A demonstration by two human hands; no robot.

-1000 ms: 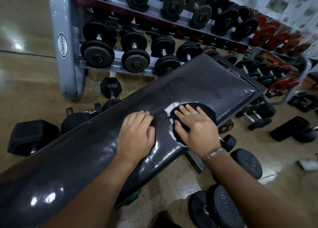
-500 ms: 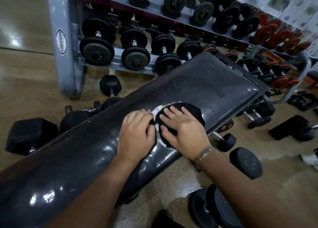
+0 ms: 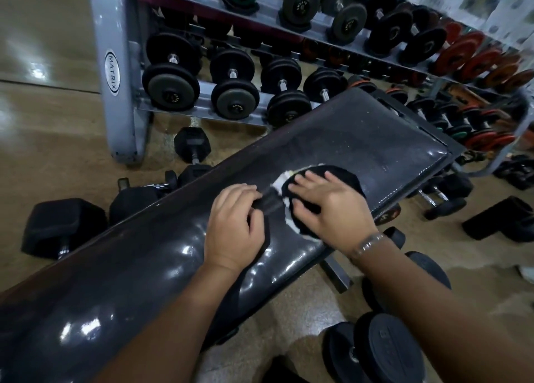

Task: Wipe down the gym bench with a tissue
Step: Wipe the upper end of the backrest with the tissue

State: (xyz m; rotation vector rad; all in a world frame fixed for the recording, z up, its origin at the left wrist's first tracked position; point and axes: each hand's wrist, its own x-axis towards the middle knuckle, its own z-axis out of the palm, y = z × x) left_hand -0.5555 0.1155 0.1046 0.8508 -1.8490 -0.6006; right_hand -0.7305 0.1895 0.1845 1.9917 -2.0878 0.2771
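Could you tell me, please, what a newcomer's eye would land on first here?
First, the two hands at the centre: the right hand presses flat on a dark round pad with white tissue at its edge, on the glossy black bench, and the left hand lies curled beside it. Behind them stands a grey dumbbell rack, with loose dumbbells on the floor.

A long gym bench (image 3: 375, 139), padded in glossy black vinyl that looks dusty and scuffed toward its far end, runs diagonally from lower left to upper right; the tissue (image 3: 281, 182), a flattened round wad, dark on top with a ragged white rim, lies on the padding under the spread right hand (image 3: 332, 209).
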